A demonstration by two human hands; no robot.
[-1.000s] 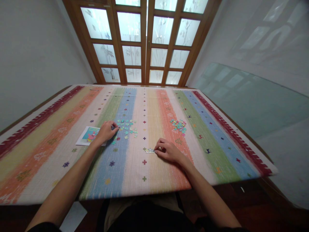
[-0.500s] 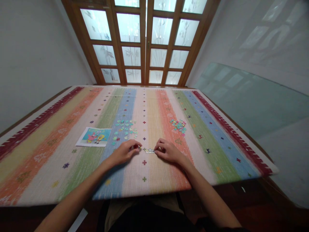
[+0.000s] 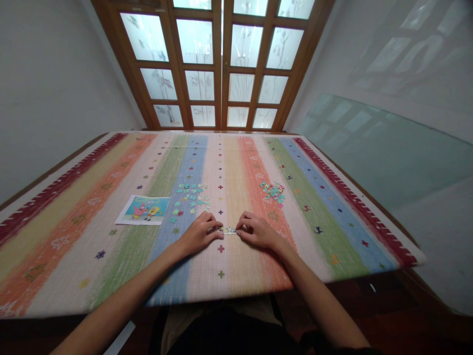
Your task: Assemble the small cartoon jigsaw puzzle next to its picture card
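Observation:
A short joined strip of jigsaw puzzle pieces (image 3: 229, 230) lies flat on the striped tablecloth, between my two hands. At its left end, my left hand (image 3: 203, 230) pinches a small puzzle piece (image 3: 220, 230) against the strip; the fingertips cover most of that piece. My right hand (image 3: 255, 230) has thumb and fingers closed on the strip's right end. Beyond my left hand, loose turquoise puzzle pieces (image 3: 192, 197) are spread over the blue stripe. A denser pile of puzzle pieces (image 3: 272, 192) sits farther off on the right.
A printed cartoon picture (image 3: 143, 210) lies on the tablecloth (image 3: 244, 266) at the left. The table's near edge is close to my body. A glass panel (image 3: 377, 143) leans by the right wall, and wooden doors with glass panes (image 3: 221, 74) stand behind the table.
My left hand has moved right with its puzzle piece, from a gap away to touching the strip's left end. My right hand stays at the right end.

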